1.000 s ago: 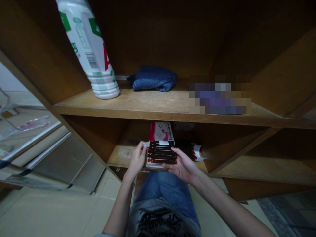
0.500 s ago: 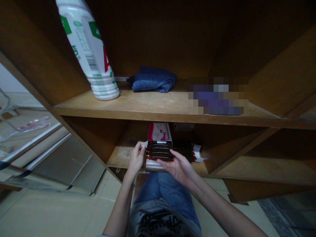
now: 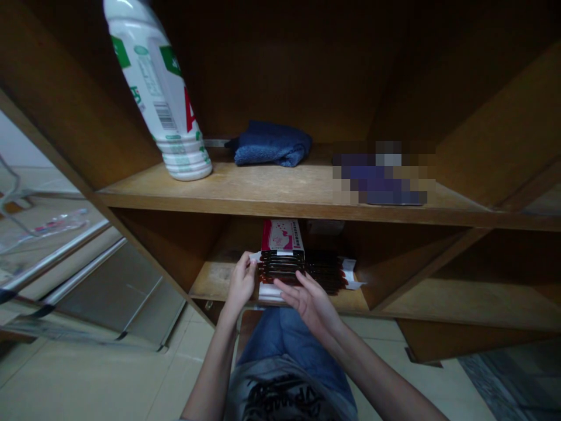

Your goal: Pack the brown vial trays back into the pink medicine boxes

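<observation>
Pinching the flap [image 3: 255,256] at the box's [image 3: 280,235] left with our left hand [image 3: 241,280], we've just slid our right hand [image 3: 309,301], loosely open and seemingly holding nothing, lower by the vials [image 3: 280,266] at the box's front, so the pile [image 3: 325,272] right of them's less blocked.

Box [image 3: 281,235] on lower shelf [image 3: 211,279]

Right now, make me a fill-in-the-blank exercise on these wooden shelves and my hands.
The folded blue cloth lies to the ____ of the tall white plastic bottle.
The pink-and-white cardboard box rests on the ____ (upper or lower) wooden shelf.
Your ____ hand holds the small white flap beside that box.
Your other hand has fingers ____ (extended or clenched) by the slim dark-brown vials.
Missing words: right; lower; left; extended.
</observation>
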A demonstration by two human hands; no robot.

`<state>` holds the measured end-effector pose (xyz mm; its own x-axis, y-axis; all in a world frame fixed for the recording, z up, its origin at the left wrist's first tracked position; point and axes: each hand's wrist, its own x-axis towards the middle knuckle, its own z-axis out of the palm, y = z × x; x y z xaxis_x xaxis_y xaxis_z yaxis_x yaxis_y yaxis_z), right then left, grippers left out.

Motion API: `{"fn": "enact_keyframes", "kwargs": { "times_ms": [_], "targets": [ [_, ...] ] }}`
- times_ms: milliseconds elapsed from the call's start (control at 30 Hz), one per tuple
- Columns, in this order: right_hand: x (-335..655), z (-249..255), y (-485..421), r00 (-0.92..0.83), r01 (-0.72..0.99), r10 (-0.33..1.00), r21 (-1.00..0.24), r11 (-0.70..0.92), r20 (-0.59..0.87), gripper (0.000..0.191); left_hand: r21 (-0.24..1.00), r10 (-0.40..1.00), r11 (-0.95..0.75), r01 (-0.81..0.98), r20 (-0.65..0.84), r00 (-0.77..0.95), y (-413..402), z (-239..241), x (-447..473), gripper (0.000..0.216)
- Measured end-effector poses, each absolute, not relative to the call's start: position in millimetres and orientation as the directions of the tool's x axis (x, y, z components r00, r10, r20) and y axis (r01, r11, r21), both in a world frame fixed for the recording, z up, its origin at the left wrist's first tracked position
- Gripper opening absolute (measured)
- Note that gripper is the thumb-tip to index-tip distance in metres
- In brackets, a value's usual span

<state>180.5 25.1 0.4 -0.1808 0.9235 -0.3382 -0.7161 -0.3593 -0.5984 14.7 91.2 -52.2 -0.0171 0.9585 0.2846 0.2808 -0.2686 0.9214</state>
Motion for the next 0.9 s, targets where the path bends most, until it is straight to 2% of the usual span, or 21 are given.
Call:
{"fn": "enact_keyframes", "kwargs": {
  "times_ms": [133,200,333,567,767,900],
  "targets": [
    [188,-7,28,-0.228,-0.528,0.903,-0.732,-0.429,-0.365,0.033,0.932,0.961,-0.255,0.257,0.273,-0.035,94,-58,14,0.019],
    [195,-10,28,-0.263,-0.478,0.892,-0.754,-0.451,-0.367,0.035,0.936,0.962,-0.251,0.248,0.269,-0.042,94,-60,13,0.02],
    [203,-8,20,-0.284,-0.569,0.91,-0.71,-0.414,-0.303,0.026,0.94,0.962,-0.249,0.232,0.268,-0.053,93,-59,14,0.02],
    [194,-10,11,-0.22,-0.728,0.959,-0.624,-0.284,-0.18,0.051,0.931,0.961,-0.251,0.265,0.272,-0.045,91,-54,17,0.017],
    [180,-9,10,-0.205,-0.82,0.965,-0.51,-0.262,-0.165,0.057,0.927,0.958,-0.253,0.277,0.281,-0.065,96,-58,15,0.018],
    [170,-19,2,-0.102,-0.845,0.986,-0.512,-0.156,-0.131,0.064,0.941,0.963,-0.242,0.238,0.263,-0.061,96,-57,15,0.017]
  ]
}}
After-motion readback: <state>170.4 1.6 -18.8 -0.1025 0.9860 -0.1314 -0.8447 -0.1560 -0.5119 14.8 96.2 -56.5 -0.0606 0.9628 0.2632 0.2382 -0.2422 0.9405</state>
